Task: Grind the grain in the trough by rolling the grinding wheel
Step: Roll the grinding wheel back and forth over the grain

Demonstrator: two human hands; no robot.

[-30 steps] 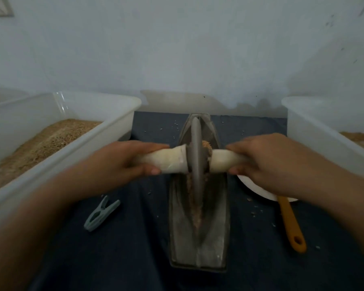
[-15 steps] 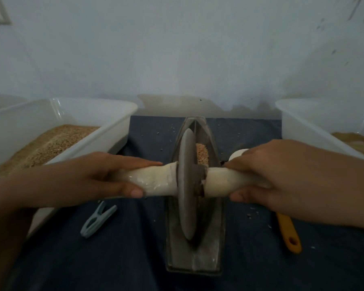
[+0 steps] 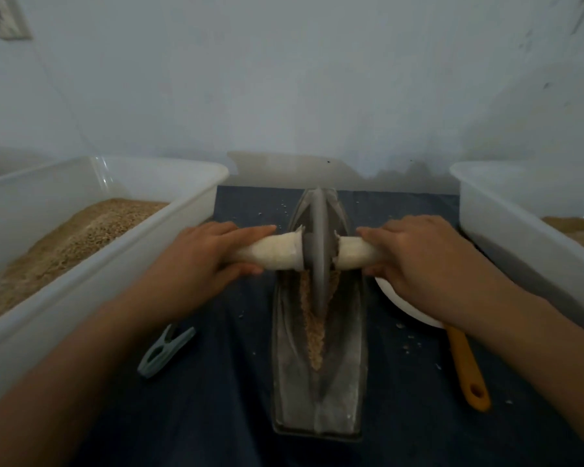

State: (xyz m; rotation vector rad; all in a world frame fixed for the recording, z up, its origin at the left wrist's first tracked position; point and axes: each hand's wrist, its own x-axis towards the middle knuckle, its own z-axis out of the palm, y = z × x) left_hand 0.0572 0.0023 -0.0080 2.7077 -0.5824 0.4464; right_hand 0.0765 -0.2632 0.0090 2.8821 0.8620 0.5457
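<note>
The metal trough [image 3: 318,372] lies on the dark blue cloth [image 3: 216,416], its narrow end pointing to 12 o'clock. The grinding wheel [image 3: 318,251] stands upright in the far half of the groove, and a thin line of brown grain [image 3: 312,332] runs from under it toward the near end. The left hand [image 3: 196,261] wraps its fingers around the pale left handle [image 3: 273,252]; the right hand [image 3: 418,261] grips the right handle [image 3: 354,252] in the same way. At 9 o'clock stands a white tub [image 3: 91,281] of grain, at 3 o'clock another tub [image 3: 526,230]. A grey-green clothespin [image 3: 166,350] lies at 8 o'clock, and an orange handle [image 3: 466,369] at 4 o'clock (it comes out from under a white dish [image 3: 405,308]).
</note>
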